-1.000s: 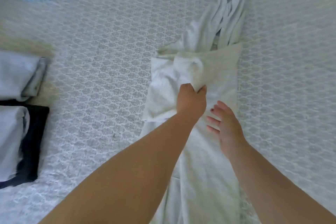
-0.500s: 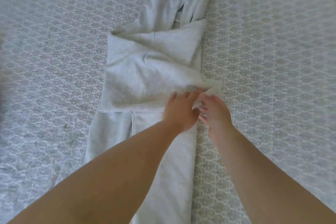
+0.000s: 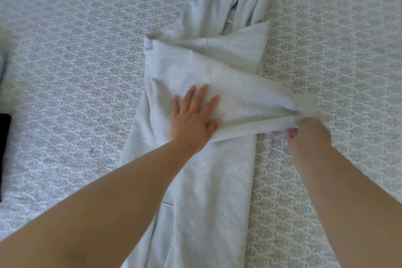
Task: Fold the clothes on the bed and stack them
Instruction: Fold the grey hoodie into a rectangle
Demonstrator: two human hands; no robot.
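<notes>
A light grey hooded sweatshirt (image 3: 195, 180) lies lengthwise down the middle of the patterned bed cover (image 3: 87, 72), its hood bunched at the top. One sleeve (image 3: 250, 102) stretches across the body toward the right. My left hand (image 3: 193, 119) lies flat with spread fingers on the sleeve over the body. My right hand (image 3: 309, 132) grips the sleeve's end, out past the garment's right edge; it is blurred.
At the far left edge a strip of dark folded clothing (image 3: 3, 154) shows. The patterned bed cover spreads out on both sides of the sweatshirt.
My left hand let go of the sleeve and spread flat on it. My right hand took the sleeve's end and pulled it out to the right.
</notes>
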